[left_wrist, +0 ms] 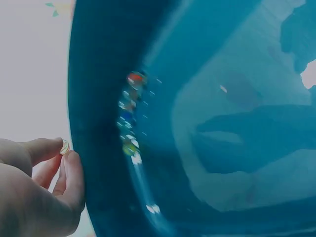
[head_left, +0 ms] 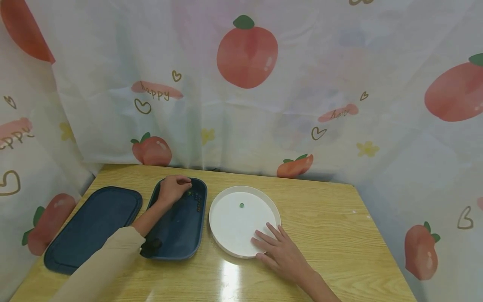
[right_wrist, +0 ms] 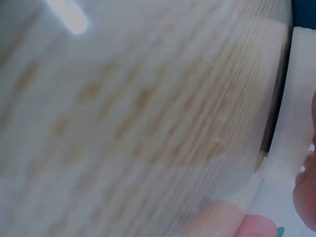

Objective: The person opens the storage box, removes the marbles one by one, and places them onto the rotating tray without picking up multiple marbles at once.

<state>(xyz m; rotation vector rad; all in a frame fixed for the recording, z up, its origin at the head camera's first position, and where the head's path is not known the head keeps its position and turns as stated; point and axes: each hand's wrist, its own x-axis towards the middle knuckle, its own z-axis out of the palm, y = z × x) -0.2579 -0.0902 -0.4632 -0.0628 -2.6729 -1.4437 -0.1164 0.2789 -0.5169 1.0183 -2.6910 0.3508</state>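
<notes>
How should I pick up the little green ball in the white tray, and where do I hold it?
Pinch the green ball across its middle with thumb and fingertip, probably best from above. It's small and round, so a sideways push might roll it, and the raised rim of the white tray could block a low reach.

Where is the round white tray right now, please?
In the head view, the round white tray sits on the table, right of the neighbouring blue tray, with the right hand at its rim.

Glossy wood-grain tabletop (head_left: 320, 235), shiny plastic-looking blue tray (head_left: 181, 235), gleaming glass-like marbles (left_wrist: 129, 116), smooth white dish (head_left: 234, 228), creased cloth-like curtain (head_left: 302, 63).
</notes>
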